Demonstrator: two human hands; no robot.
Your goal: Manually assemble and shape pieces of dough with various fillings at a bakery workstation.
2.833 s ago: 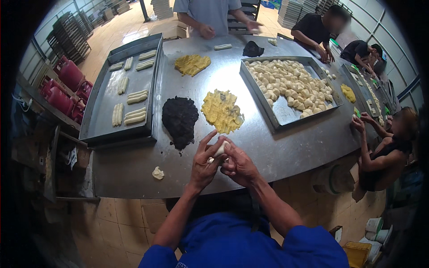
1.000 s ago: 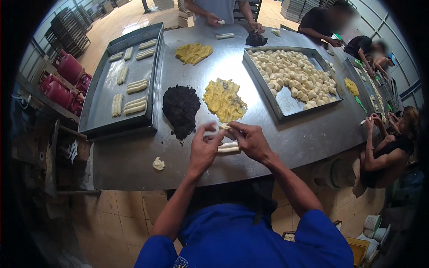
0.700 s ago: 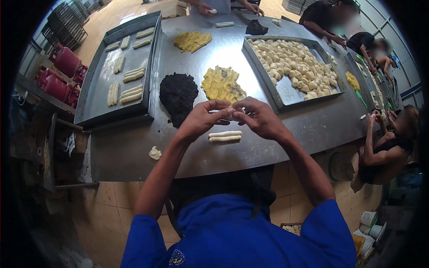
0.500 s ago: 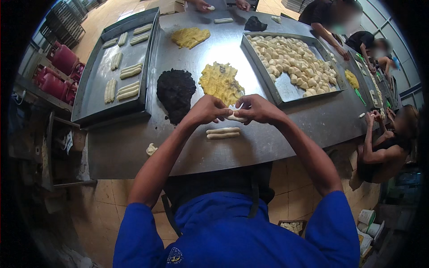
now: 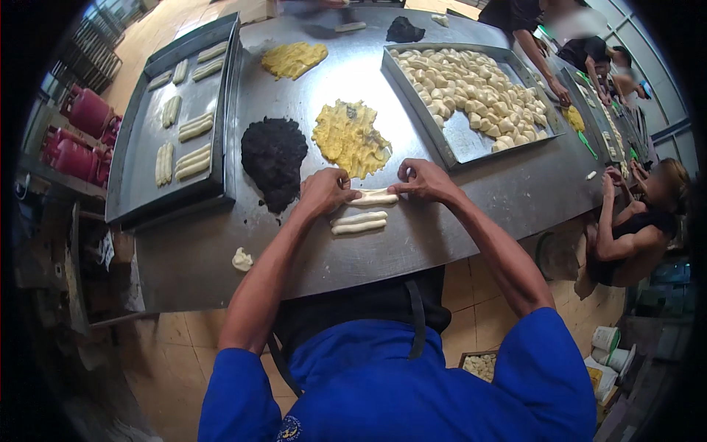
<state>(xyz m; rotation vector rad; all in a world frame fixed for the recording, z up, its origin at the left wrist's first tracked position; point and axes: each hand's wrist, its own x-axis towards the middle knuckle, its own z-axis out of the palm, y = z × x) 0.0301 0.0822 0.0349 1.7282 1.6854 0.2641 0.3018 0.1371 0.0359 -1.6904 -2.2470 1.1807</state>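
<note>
My left hand (image 5: 328, 188) and right hand (image 5: 420, 180) each pinch an end of a pale dough strip (image 5: 373, 197), stretched crosswise low over the steel table (image 5: 317, 272). Just nearer me lies a pair of short dough rolls (image 5: 358, 223), side by side. Beyond my hands are a dark mound of paste (image 5: 274, 158) and a lumpy yellow mound (image 5: 352, 138). A small dough scrap (image 5: 242, 259) sits near the front edge, left of my left forearm.
A tray of dough rolls (image 5: 132, 199) stands left, a tray heaped with dough pieces (image 5: 479, 96) right. More yellow paste (image 5: 293, 59) lies farther back. Red gas cylinders (image 5: 81, 110) are left of the table. Co-workers (image 5: 633, 243) work along the right, another at the far side.
My hands have drawn apart and down toward the table, lengthening the dough between them into a strip. The pair of rolls near me has appeared since the earliest frame.
</note>
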